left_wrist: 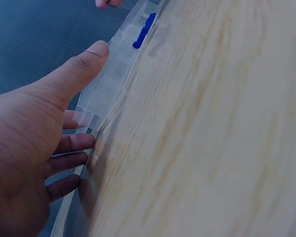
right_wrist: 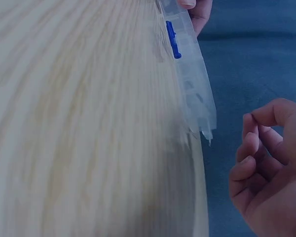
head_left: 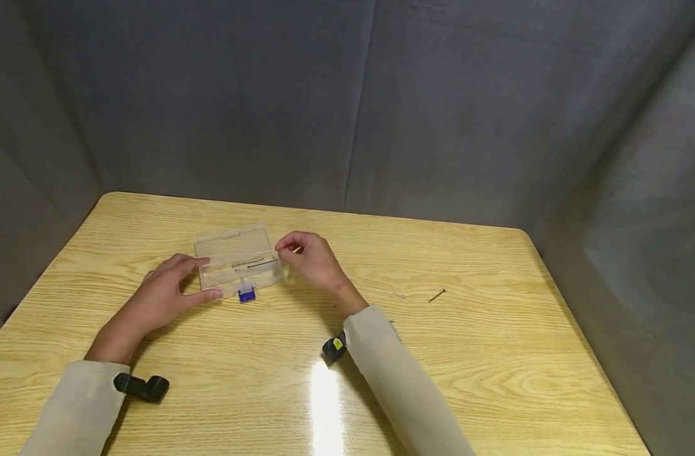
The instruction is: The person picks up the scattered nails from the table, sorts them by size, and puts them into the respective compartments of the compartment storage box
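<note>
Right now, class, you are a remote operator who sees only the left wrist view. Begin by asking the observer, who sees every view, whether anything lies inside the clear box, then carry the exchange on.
Observer: Yes, the head view shows a few thin metal pieces lying in the clear box.
Operator: I only catch fingertips at my top edge. How is the right hand posed?
Observer: The right wrist view shows its fingers curled; I cannot tell whether they hold anything small.
Operator: Is anything loose on the table, out to the right?
Observer: Yes, the head view shows a dark screw or nail lying there, to the right of that hand.
</note>
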Available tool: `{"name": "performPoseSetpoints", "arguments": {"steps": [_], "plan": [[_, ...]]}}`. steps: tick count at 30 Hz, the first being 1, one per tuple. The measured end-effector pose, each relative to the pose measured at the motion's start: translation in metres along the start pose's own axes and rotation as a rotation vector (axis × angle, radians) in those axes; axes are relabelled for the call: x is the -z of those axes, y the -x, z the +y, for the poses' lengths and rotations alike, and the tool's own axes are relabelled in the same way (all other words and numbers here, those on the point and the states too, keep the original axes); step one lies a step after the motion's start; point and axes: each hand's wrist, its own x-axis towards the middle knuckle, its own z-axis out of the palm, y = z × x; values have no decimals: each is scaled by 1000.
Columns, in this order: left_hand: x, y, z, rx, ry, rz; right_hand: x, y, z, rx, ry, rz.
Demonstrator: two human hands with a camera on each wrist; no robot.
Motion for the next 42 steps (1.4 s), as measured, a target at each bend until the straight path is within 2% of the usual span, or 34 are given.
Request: {"name": "performPoseSetpoints", "arguments": {"steps": [15, 19, 26, 37, 42], "plan": [[-1, 1, 0, 7, -4, 9, 45, 36, -10, 14, 134, -99], [0, 1, 1, 9, -2, 10, 56, 46, -9, 22, 183, -117], [0, 3, 2, 10, 5, 6, 76, 66, -2, -10, 262, -150], [1, 4, 2, 21, -4, 3, 95, 92, 11, -3, 505, -205], [-1, 3, 3, 22, 1, -1, 107, 105, 15, -4, 550, -244]]}}
